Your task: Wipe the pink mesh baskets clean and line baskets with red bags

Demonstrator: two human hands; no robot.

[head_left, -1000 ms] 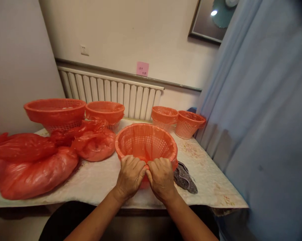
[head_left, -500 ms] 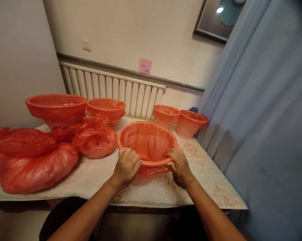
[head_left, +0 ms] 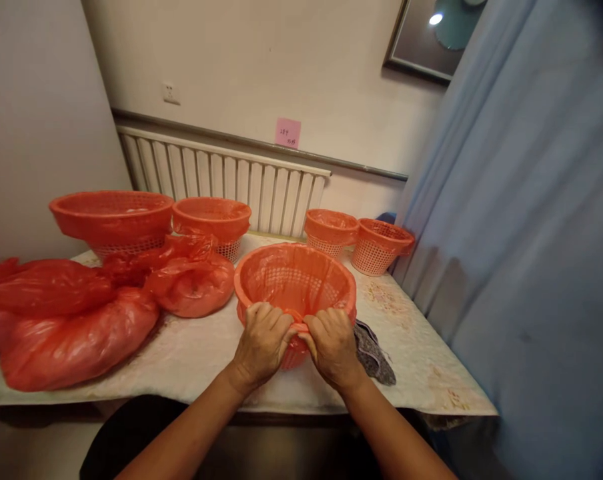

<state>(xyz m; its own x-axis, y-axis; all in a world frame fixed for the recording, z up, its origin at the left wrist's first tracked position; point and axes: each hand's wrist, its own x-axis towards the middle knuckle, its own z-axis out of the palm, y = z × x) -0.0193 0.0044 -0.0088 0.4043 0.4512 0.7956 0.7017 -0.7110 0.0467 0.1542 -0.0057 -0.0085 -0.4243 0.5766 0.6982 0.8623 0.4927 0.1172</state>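
Observation:
An orange plastic basket (head_left: 295, 280) lined with a thin red plastic bag stands on the table in front of me. My left hand (head_left: 262, 341) and my right hand (head_left: 333, 345) sit side by side at the basket's near rim, fingers curled over the rim and pinching the bag's edge there. The basket's near wall is hidden behind both hands. A grey cloth (head_left: 373, 353) lies on the table just right of my right hand.
Filled red plastic bags (head_left: 76, 333) lie at the left of the table (head_left: 196, 353). Several more orange baskets (head_left: 112, 217) line the back, before a white radiator (head_left: 231, 187). A blue curtain (head_left: 521, 233) hangs close at the right.
Half a second ago my hands gripped the rim far apart, left and right. They have come together again at the near rim, as they were a second ago.

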